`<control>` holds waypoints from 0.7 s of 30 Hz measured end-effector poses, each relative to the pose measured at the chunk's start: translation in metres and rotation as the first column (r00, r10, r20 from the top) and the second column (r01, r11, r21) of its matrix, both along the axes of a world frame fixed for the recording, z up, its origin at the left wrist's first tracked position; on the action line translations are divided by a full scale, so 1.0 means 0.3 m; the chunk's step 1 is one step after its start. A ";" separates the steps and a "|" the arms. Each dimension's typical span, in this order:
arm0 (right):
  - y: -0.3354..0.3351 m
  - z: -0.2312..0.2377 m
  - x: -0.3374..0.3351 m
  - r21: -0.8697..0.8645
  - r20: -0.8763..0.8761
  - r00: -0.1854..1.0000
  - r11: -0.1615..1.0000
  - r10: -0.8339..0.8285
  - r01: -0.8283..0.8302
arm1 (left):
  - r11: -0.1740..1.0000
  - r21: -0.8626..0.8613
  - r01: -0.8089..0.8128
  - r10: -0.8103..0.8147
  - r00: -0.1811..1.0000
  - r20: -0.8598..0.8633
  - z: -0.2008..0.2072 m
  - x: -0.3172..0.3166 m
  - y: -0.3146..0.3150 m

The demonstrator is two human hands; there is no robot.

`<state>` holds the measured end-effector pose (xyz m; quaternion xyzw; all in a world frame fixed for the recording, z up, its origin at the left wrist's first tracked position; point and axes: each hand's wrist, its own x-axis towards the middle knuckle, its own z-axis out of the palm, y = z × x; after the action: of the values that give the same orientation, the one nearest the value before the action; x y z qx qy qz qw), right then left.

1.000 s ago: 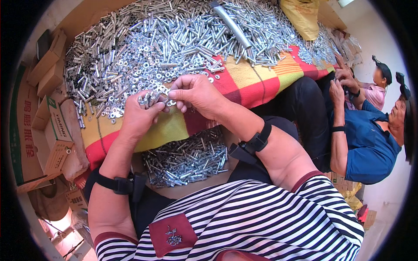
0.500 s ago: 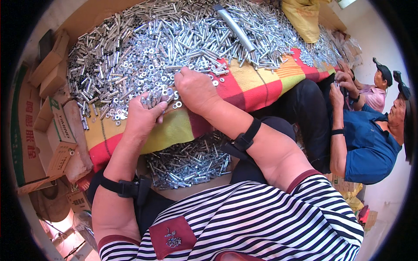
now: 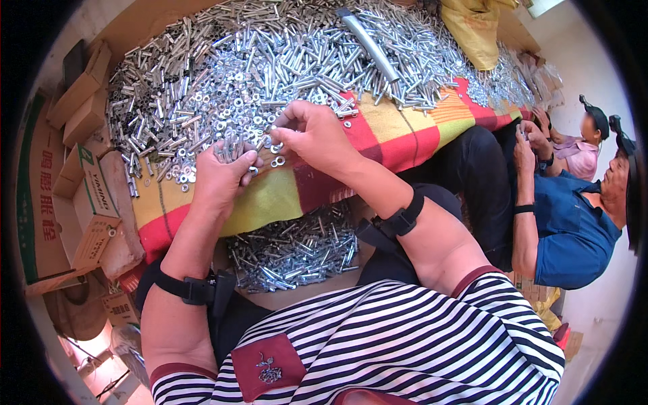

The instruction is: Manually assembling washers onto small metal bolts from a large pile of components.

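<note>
My left hand [image 3: 224, 170] is closed around a small bunch of metal bolts [image 3: 233, 148], their ends standing up between thumb and fingers. Just right of it, my right hand [image 3: 312, 132] has thumb and forefinger pinched together beside the bunch. A small piece seems to sit at those fingertips, too small to name. Both hands are over the near edge of a heap of loose nuts and washers [image 3: 237, 111]. A few washers [image 3: 278, 160] lie on the checked cloth [image 3: 266, 202] between and below my hands.
Metal sleeves and bolts [image 3: 304, 50] cover the table's far side, with a grey metal bar [image 3: 370, 46] on top. A box of bolts [image 3: 293, 253] sits below the cloth's edge. Cartons [image 3: 91, 202] stand left, a yellow sack [image 3: 472, 34] far right. Two people [image 3: 574, 216] work at right.
My right hand has shifted slightly right, and its curled fingers have turned into a visible thumb-and-forefinger pinch. My left hand keeps its bolts almost in place.
</note>
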<state>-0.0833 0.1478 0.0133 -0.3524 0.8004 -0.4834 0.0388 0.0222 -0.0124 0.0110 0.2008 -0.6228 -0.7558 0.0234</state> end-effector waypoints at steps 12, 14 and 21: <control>0.031 -0.022 0.031 -0.308 0.048 0.988 0.943 0.146 -0.125 | 0.978 0.191 0.087 -0.106 0.990 0.094 0.036 -0.014 0.006; 0.024 -0.012 0.044 -0.363 0.086 0.983 0.923 0.165 -0.123 | 0.925 0.361 0.120 -0.184 0.972 0.148 0.036 -0.015 -0.022; -0.001 -0.026 0.028 -0.160 0.230 0.971 0.987 0.062 -0.025 | 0.977 0.090 0.193 -0.195 0.981 0.021 0.046 -0.029 -0.005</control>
<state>-0.0750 0.1474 0.0053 -0.3125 0.7419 -0.5819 0.1158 0.0136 -0.0139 0.0249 0.1510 -0.6060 -0.7780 -0.0685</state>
